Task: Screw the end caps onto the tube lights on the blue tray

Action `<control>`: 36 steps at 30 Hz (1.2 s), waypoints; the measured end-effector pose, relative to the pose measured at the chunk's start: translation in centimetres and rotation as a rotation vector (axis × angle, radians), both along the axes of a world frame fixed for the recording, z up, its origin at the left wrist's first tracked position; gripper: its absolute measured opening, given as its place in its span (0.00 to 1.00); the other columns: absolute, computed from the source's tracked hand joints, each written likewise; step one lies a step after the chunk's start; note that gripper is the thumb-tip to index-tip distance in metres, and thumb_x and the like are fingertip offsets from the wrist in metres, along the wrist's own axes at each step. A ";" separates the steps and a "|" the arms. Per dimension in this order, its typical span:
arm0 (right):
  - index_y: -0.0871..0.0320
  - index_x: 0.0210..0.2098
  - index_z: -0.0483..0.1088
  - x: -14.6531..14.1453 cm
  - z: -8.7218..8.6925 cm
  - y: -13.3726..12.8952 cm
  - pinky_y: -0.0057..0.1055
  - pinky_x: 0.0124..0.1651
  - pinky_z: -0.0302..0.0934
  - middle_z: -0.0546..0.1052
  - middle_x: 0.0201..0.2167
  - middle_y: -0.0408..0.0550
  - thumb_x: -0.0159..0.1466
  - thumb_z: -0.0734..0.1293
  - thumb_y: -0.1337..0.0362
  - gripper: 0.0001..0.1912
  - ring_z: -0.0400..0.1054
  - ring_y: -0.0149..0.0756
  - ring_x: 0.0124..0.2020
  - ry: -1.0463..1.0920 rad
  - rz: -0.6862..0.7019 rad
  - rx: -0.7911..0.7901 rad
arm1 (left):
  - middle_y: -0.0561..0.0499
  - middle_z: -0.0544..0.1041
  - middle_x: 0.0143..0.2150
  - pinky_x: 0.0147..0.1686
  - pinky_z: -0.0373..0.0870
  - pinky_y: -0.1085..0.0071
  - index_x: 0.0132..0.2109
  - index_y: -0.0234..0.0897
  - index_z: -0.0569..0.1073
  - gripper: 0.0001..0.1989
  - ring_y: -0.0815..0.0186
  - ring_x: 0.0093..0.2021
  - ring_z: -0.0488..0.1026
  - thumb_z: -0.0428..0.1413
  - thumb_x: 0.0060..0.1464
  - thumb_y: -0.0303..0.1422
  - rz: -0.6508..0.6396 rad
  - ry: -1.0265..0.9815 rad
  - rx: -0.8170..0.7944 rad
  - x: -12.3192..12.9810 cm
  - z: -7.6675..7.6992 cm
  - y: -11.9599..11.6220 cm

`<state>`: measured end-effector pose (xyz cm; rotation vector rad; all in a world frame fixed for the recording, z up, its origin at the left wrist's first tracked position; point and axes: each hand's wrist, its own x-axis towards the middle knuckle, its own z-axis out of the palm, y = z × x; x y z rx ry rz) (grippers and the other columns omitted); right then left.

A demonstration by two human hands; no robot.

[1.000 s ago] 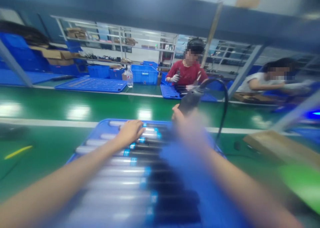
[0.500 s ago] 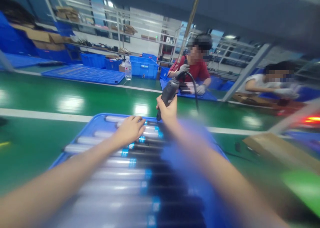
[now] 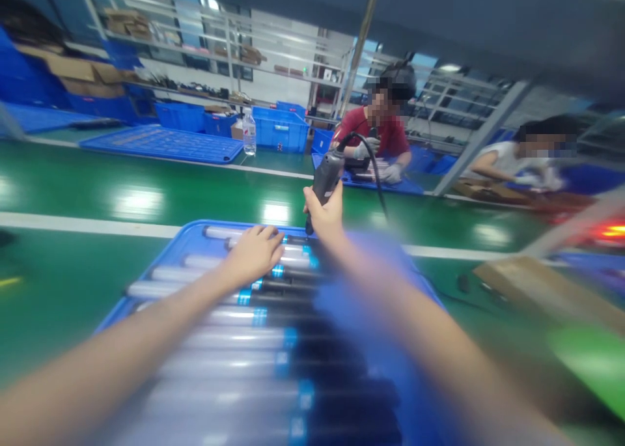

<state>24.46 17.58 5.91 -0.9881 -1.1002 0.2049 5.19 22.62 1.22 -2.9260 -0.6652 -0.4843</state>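
My right hand (image 3: 325, 213) is wrapped round a dark electric screwdriver (image 3: 326, 176), whose tip points down at the black end of a tube near the tray's far edge. A black cable loops from its top. My left hand (image 3: 257, 252) lies with fingers spread over the tubes at the far end, left of the screwdriver tip. Several clear tubes (image 3: 234, 337) with blue labels and black ends lie side by side in a blue tray (image 3: 195, 226). The nearer tubes are blurred.
Across the green table (image 3: 224, 192), a person in red (image 3: 359, 122) with gloves works at a tray; another person (image 3: 502, 156) is farther right. A bottle (image 3: 249, 133), blue bins (image 3: 280, 130) and a blue tray (image 3: 161, 143) stand opposite. Cardboard (image 3: 547, 286) lies at right.
The screwdriver top has tilted slightly left, with my right hand shifting a little the same way. My left hand has hardly moved. Across the table, the person in red has lowered a gloved hand.
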 end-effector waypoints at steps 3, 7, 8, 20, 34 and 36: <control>0.52 0.46 0.59 -0.1 0.2 0.0 0.26 0.30 0.65 0.72 0.27 0.32 0.65 0.72 0.51 0.21 0.68 0.26 0.22 0.005 0.002 -0.020 | 0.36 0.77 0.57 0.57 0.67 0.53 0.62 0.33 0.77 0.23 0.51 0.53 0.72 0.45 0.73 0.39 0.001 -0.023 -0.010 0.0 -0.2 0.1; 0.53 0.45 0.62 -0.5 1.7 -1.0 0.27 0.32 0.67 0.73 0.28 0.33 0.64 0.72 0.53 0.19 0.69 0.26 0.24 0.049 0.008 0.006 | 0.36 0.77 0.56 0.58 0.68 0.52 0.60 0.34 0.78 0.20 0.50 0.54 0.73 0.48 0.72 0.38 -0.007 -0.065 -0.060 -0.1 0.0 0.2; 0.53 0.45 0.62 -0.7 2.3 -1.5 0.27 0.33 0.67 0.73 0.29 0.33 0.64 0.72 0.54 0.19 0.69 0.25 0.24 0.064 0.005 0.023 | 0.36 0.77 0.56 0.58 0.68 0.51 0.60 0.34 0.78 0.20 0.49 0.54 0.74 0.49 0.71 0.38 -0.009 -0.081 -0.079 -0.2 0.3 0.1; 0.52 0.45 0.63 -3.3 5.2 -13.0 0.28 0.32 0.68 0.74 0.28 0.35 0.65 0.73 0.53 0.18 0.70 0.27 0.24 0.114 0.034 0.117 | 0.50 0.84 0.36 0.40 0.71 0.70 0.41 0.36 0.82 0.15 0.62 0.37 0.80 0.56 0.68 0.40 -0.288 -0.152 -0.484 3.5 4.6 -9.0; 0.53 0.40 0.69 3.4 1.6 -22.6 0.37 0.34 0.64 0.75 0.27 0.42 0.58 0.76 0.55 0.17 0.68 0.35 0.26 -0.046 -0.137 -0.202 | 0.44 0.83 0.56 0.61 0.70 0.53 0.57 0.42 0.80 0.17 0.54 0.57 0.77 0.51 0.71 0.38 -0.121 -0.078 -0.205 -10.0 5.9 -17.4; 0.52 0.41 0.69 3.3 1.0 -22.7 0.39 0.36 0.65 0.77 0.30 0.46 0.60 0.74 0.55 0.15 0.69 0.37 0.28 -0.039 -0.125 -0.186 | 0.46 0.84 0.52 0.56 0.73 0.53 0.53 0.43 0.81 0.17 0.54 0.52 0.79 0.50 0.71 0.41 -0.058 -0.048 -0.179 -15.3 5.5 -17.5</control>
